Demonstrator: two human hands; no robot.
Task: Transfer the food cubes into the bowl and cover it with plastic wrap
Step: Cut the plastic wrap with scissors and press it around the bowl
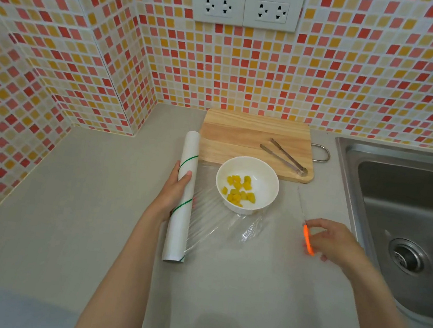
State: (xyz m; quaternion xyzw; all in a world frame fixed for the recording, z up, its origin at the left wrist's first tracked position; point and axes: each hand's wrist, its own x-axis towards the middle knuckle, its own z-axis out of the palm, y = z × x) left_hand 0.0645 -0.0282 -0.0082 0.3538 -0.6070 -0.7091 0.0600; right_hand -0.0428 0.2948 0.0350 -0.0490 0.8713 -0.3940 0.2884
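A white bowl holds several yellow food cubes and stands on the counter in front of the cutting board. My left hand grips a white plastic wrap roll lying left of the bowl. A clear sheet of wrap is pulled out from the roll to the right, flat on the counter and reaching the bowl's base. My right hand is at the orange handle of a thin-bladed knife right of the bowl. The hand is blurred, and its fingers curl beside the handle.
A wooden cutting board lies behind the bowl with metal tongs on it. A steel sink fills the right side. Tiled walls enclose the counter at the back and left, with wall sockets above.
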